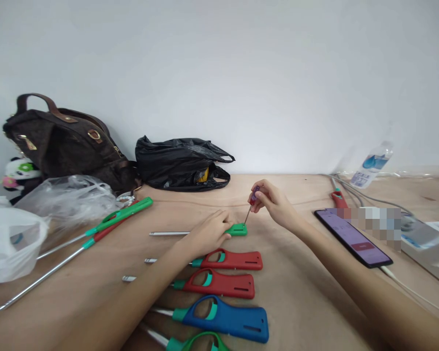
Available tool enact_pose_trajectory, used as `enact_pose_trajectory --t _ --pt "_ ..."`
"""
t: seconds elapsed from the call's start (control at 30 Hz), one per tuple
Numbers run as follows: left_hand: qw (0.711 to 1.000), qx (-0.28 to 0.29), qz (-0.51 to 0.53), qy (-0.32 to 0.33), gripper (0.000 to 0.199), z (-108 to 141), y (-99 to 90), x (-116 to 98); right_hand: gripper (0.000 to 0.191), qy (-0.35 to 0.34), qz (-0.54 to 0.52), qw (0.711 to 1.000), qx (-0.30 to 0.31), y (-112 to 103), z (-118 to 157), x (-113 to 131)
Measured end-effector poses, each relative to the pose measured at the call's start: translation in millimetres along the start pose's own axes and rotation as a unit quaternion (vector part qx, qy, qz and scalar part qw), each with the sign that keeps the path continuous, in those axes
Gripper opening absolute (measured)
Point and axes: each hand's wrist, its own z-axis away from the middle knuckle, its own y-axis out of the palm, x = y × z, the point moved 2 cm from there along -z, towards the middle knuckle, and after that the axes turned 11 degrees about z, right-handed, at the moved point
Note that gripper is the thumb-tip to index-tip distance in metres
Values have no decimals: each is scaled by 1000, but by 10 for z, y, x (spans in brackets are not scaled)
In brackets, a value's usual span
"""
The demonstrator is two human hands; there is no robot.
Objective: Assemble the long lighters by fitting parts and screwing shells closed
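Observation:
My left hand point(212, 229) is closed over a green lighter point(238, 229) lying flat, its metal tube point(169, 233) pointing left and its middle hidden by my fingers. In my right hand point(272, 199) is a screwdriver point(254, 196) with a red and purple handle. Its tip points down and meets the green lighter near the handle's right end. Below, in a column, lie two red lighters point(241, 260) point(234, 285), a blue lighter point(241, 319) and another green lighter point(205, 342), cut off by the bottom edge.
At left are a dark backpack point(73, 141), clear plastic bags point(76, 195) and two crossed lighters point(126, 213). A black bag point(171, 163) stands by the wall. To the right are a phone point(354, 239) with a cable, a tilted bottle point(373, 165) and a red lighter point(338, 199).

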Motion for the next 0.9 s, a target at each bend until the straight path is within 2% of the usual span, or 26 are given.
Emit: enact_pose_trajectory --t 0.37,0.7,0.8,0.9 --pt "1000 7 -3 -8 17 -8 -14 -13 15 -15 18 1000 16 8 11 25" --pt "1000 11 -5 -7 26 -13 3 6 10 -60 148 987 8 50 58 192" --pt "1000 4 -5 -3 24 -12 10 17 16 -92 228 969 9 52 55 279" --pt "1000 11 -3 -6 23 -11 12 18 14 -151 353 923 19 60 24 367"
